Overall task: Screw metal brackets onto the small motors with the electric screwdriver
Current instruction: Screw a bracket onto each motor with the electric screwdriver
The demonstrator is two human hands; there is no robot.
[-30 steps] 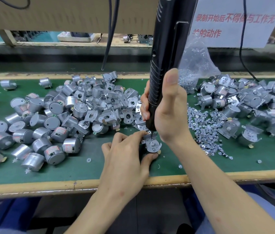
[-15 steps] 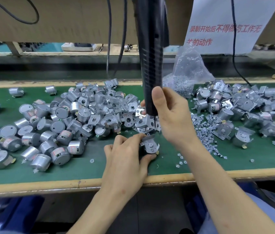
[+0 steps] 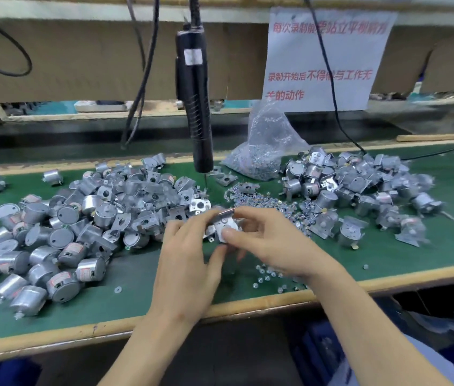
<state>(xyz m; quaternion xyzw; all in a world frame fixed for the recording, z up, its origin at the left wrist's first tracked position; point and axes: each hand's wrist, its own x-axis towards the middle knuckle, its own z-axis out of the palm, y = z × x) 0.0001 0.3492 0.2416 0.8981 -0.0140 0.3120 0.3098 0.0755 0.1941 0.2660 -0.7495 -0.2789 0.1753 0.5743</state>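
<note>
Left hand (image 3: 189, 254) and right hand (image 3: 273, 243) both pinch one bracketed motor (image 3: 224, 228), raised just above desk (image 3: 136, 277), front centre. Right thumb on its face. Electric screwdriver (image 3: 195, 107) hangs unheld behind. Blur hides screw heads. Best: turn piece slowly, confirm screws seated flush before setting aside.

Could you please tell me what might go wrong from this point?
1. The left hand and right hand only pinch the small silver motor with its metal bracket over the green mat; it could slip.
2. The black electric screwdriver hangs unheld just behind them; a raised hand might knock it.
3. Loose silver screws lie near the wooden table edge and could roll off.
</note>
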